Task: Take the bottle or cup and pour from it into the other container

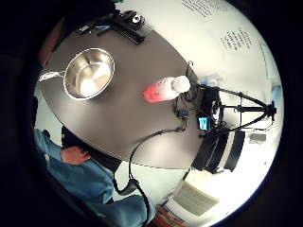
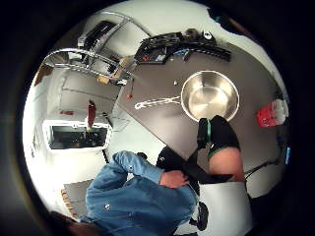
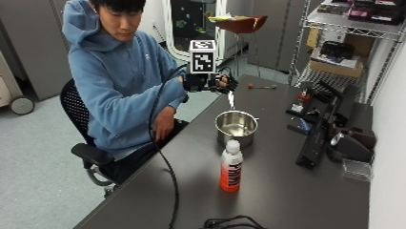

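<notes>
I see my gloved right hand raised in the air above the table, hanging over the steel pan without touching it. Its fingers look loosely curled, with nothing between them, so I read it as released and idle, though the outside view gives little detail of the fingertips. In the thumb-side palm view one gloved finger crosses in front of the pan's rim, and the pan lies open below the palm with its long handle stretched across the dark table.

The bottle stands upright on the table, well apart from my hand and nearer the table's close end than the pan, just beside it but not touching. It has a white cap, a pale upper part and an orange-red lower part. From the little-finger side the bottle and the pan both sit under the palm, separate from each other, with bare table between them.

My bare left hand rests low at the table's edge, below and behind the right one, touching neither container. A black cable trails from my right wrist down across the table beside the bottle.
</notes>
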`<action>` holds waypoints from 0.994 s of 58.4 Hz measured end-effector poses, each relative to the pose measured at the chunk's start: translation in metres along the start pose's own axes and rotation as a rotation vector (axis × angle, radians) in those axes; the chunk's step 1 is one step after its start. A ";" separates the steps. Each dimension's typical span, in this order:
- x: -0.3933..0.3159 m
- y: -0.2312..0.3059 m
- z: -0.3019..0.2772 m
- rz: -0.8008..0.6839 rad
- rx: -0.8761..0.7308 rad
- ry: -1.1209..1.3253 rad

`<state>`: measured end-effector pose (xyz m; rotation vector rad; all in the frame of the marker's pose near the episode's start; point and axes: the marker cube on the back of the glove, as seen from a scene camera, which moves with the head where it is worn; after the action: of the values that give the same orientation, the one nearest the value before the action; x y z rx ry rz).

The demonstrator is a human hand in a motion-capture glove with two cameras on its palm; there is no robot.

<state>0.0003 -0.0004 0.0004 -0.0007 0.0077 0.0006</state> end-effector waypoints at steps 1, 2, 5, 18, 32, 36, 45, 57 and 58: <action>0.000 0.000 0.000 0.000 0.000 0.004; 0.000 0.000 0.001 0.001 -0.001 0.010; 0.000 -0.001 0.001 0.011 -0.003 0.018; 0.005 0.000 0.007 0.039 -0.004 0.022; 0.025 0.012 0.005 0.097 0.026 0.080; 0.036 0.016 0.003 0.123 0.022 0.103; 0.059 0.032 0.002 0.143 0.020 0.103; 0.100 0.053 0.005 0.214 0.037 0.091; 0.103 0.055 0.005 0.216 0.037 0.086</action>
<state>0.1033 0.0545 0.0047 0.0368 0.0940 0.2162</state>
